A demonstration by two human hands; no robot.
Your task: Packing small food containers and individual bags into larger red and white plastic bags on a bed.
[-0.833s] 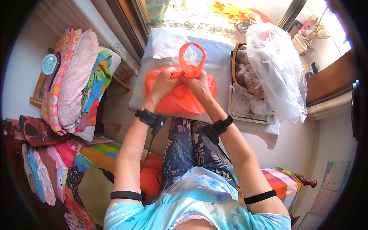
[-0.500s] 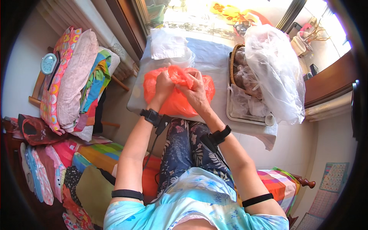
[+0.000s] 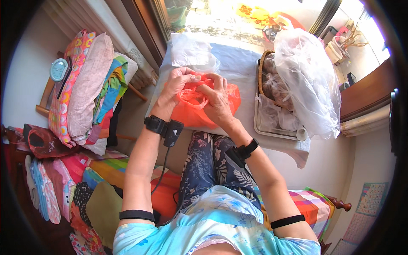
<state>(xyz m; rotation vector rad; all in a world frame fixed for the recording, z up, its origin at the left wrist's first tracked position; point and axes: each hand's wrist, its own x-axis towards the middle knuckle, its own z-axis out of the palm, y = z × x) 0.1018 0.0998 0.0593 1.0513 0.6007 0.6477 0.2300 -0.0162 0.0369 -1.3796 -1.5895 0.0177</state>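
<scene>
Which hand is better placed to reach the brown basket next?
Probably the right hand: it's closer to the brown basket, which sits to the right of the red bag. The left hand is farther away. Both hold the bag, though.

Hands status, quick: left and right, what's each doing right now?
Left hand: closed, fingers pinching the top of the orange-red plastic bag.
Right hand: closed, fingers curled on the same bag's top.
</scene>
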